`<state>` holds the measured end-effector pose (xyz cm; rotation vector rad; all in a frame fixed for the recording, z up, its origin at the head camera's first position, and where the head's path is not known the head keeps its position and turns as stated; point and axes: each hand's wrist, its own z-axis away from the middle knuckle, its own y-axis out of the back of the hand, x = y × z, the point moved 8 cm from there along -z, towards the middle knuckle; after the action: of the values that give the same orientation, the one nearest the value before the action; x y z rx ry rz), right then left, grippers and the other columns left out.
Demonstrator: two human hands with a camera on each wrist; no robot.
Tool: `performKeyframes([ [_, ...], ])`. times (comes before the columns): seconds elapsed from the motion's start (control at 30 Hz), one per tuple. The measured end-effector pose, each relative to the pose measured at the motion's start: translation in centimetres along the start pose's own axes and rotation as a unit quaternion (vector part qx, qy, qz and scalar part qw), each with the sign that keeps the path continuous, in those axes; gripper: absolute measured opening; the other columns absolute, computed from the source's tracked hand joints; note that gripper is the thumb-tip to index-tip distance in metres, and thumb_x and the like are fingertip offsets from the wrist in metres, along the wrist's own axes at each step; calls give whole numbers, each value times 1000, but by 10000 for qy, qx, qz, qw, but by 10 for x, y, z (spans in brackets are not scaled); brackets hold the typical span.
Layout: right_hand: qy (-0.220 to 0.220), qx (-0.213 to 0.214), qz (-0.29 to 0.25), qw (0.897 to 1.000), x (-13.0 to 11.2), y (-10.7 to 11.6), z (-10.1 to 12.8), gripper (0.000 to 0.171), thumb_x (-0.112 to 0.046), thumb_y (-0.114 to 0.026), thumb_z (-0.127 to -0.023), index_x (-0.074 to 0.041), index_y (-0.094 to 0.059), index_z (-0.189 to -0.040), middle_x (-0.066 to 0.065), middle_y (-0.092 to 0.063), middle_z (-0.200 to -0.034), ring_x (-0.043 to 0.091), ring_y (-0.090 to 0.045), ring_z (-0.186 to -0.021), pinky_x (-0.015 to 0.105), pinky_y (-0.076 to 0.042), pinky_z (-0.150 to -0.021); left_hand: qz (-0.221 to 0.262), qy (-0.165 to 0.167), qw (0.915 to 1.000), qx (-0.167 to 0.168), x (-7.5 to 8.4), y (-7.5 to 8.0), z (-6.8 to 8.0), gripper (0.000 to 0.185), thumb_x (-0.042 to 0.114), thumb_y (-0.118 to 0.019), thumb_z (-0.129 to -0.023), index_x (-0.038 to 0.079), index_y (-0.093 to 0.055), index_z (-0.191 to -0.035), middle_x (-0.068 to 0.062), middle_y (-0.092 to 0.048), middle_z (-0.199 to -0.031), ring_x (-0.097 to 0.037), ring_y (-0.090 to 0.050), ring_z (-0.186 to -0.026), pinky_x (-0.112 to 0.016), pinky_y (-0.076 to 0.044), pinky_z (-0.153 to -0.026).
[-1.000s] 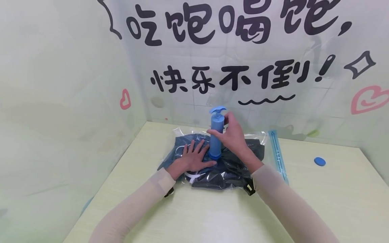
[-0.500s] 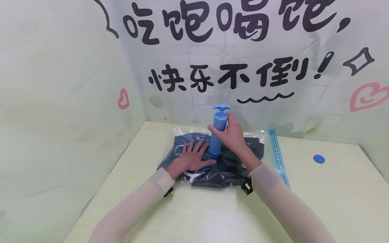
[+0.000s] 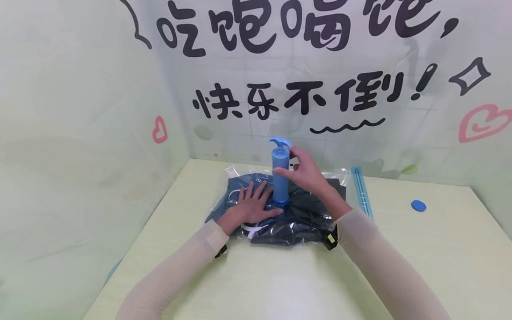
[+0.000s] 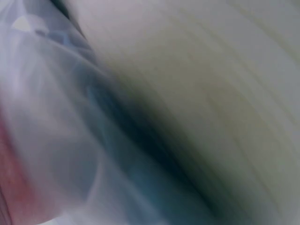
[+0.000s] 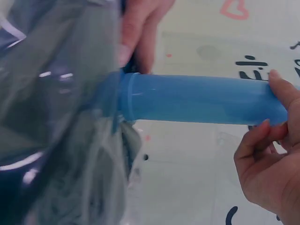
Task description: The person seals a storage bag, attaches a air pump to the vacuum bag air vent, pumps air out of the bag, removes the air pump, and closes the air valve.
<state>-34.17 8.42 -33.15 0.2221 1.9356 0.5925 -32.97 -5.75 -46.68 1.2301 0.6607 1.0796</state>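
A blue hand pump (image 3: 280, 178) stands nearly upright on the middle of a clear vacuum storage bag (image 3: 296, 233) that holds dark folded clothes. My right hand (image 3: 306, 173) holds the pump's upper barrel, thumb on one side and fingers on the other. In the right wrist view, the bent fingertips (image 5: 262, 133) are close against the blue barrel. My left hand (image 3: 254, 209) rests with spread fingers on the bag, its thumb beside the pump's base. The left wrist view is blurred and shows mostly bag plastic (image 4: 61, 112) and table.
A round blue cap (image 3: 418, 206) lies on the pale table (image 3: 272, 280) to the right. The bag's light-blue zip edge (image 3: 362, 193) runs along its right side. Behind stands a wall sheet (image 3: 224, 146) with black lettering.
The pump leaned right half a second ago and now stands more upright, its handle turned to another angle. My right hand moved with it. My left hand stays on the bag.
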Motion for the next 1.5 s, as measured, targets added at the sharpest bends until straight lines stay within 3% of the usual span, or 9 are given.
performKeyframes([
  [0.17, -277, 486, 70, 9984, 7, 1, 2, 56, -32, -83, -87, -3, -55, -126, 13, -60, -114, 33, -56, -95, 41, -46, -74, 18, 52, 10000, 48, -3, 0, -1, 92, 78, -36, -95, 23, -15, -165, -6, -2, -170, -42, 5, -151, -63, -1, -116],
  [0.37, -466, 921, -194, 9945, 11, -1, 6, 58, -30, -83, -88, -3, -47, -123, 14, -58, -123, 31, -59, -107, 48, -52, -82, 45, 60, 10000, 16, -3, -3, -1, 92, 79, -34, -95, 25, -13, -166, -4, 0, -170, -40, 7, -151, -62, 0, -116],
  [0.43, -412, 1066, 15, 9934, 9, -1, 7, 57, -32, -85, -86, -3, -47, -118, 13, -60, -118, 30, -61, -107, 48, -52, -82, 43, 47, 10000, 41, -3, -4, -1, 92, 79, -35, -95, 25, -13, -166, -4, 0, -170, -41, 7, -151, -62, 0, -116],
  [0.6, -272, 1521, 994, 9830, 3, -4, 7, 63, -44, -87, -80, -4, -48, -109, 12, -63, -99, 30, -63, -83, 44, -49, -66, 19, 69, 10000, 47, -2, -3, 0, 92, 79, -35, -94, 25, -14, -165, -4, 0, -170, -41, 6, -151, -62, 0, -116],
  [0.7, -354, 1661, 1362, 9760, 3, -7, 7, 64, -47, -86, -80, -5, -50, -111, 12, -64, -98, 30, -64, -82, 46, -51, -64, 51, 73, 10000, 33, -2, -3, 0, 92, 79, -35, -94, 25, -15, -165, -4, 0, -170, -41, 6, -151, -62, 0, -116],
  [0.8, -549, 1693, 1389, 9742, 8, -7, 5, 61, -47, -83, -83, -6, -52, -115, 11, -65, -102, 31, -66, -88, 48, -53, -69, 76, 73, 9999, 44, -2, -3, 0, 92, 80, -34, -94, 25, -15, -165, -4, -1, -170, -41, 6, -151, -61, 0, -116],
  [0.97, -665, 1414, 817, 9843, 14, -5, 2, 56, -40, -81, -87, -5, -53, -122, 12, -64, -111, 32, -64, -99, 52, -52, -83, 114, 75, 9999, 35, -1, -2, 2, 92, 80, -35, -94, 26, -14, -165, -3, 0, -170, -40, 6, -151, -61, 0, -117],
  [1.17, -405, 712, 109, 9966, 10, -3, -1, 58, -29, -83, -87, -5, -52, -130, 12, -64, -118, 32, -62, -112, 55, -48, -94, 112, 85, 9999, 38, -1, -1, 3, 92, 80, -34, -94, 25, -14, -165, -4, 0, -170, -40, 6, -151, -61, 0, -117],
  [1.5, -49, -206, -170, 9996, -3, 5, -8, 55, -20, -79, -90, -3, -52, -136, 13, -57, -132, 34, -56, -125, 51, -51, -92, 8, 155, 9999, 23, -2, -2, -2, 92, 80, -35, -94, 25, -14, -165, -4, 0, -170, -40, 5, -152, -61, 0, -117],
])
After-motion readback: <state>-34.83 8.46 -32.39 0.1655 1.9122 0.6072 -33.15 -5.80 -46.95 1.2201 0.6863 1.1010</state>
